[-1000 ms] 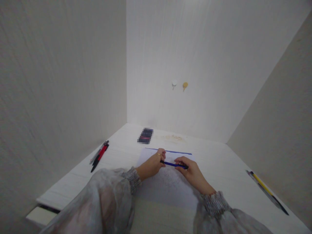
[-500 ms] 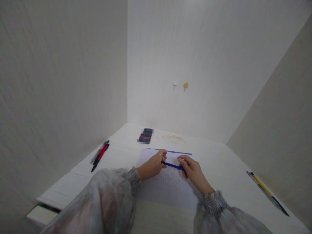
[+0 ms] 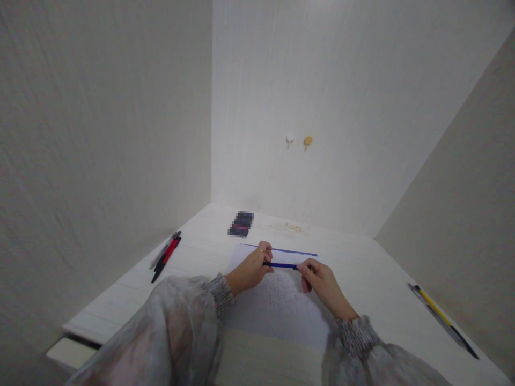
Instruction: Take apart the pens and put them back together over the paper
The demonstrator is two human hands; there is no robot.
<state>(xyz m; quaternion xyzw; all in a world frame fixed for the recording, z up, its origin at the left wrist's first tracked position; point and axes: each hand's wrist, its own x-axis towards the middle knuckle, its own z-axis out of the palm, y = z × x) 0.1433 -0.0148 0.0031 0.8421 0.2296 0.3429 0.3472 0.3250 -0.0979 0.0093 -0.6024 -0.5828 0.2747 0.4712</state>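
A blue pen (image 3: pixel 284 265) with a black end is held nearly level between my two hands, above a white sheet of paper (image 3: pixel 277 316). My left hand (image 3: pixel 254 267), with a ring on one finger, is closed on the black end. The fingers of my right hand (image 3: pixel 317 277) pinch the other end and partly hide it. Faint marks cover the paper's middle, and a blue strip (image 3: pixel 295 252) runs along its far edge.
Several pens (image 3: pixel 166 257), red, black and grey, lie on the white table (image 3: pixel 193 236) at the left. A yellow-and-black pen (image 3: pixel 438 311) lies beside grey ones at the right. A blurred-out dark object (image 3: pixel 241 223) rests near the back wall, where two hooks (image 3: pixel 308 141) hang.
The pen has risen slightly and turned from sloping down rightward to almost level. My right hand now grips its end more firmly, with fingers closed together.
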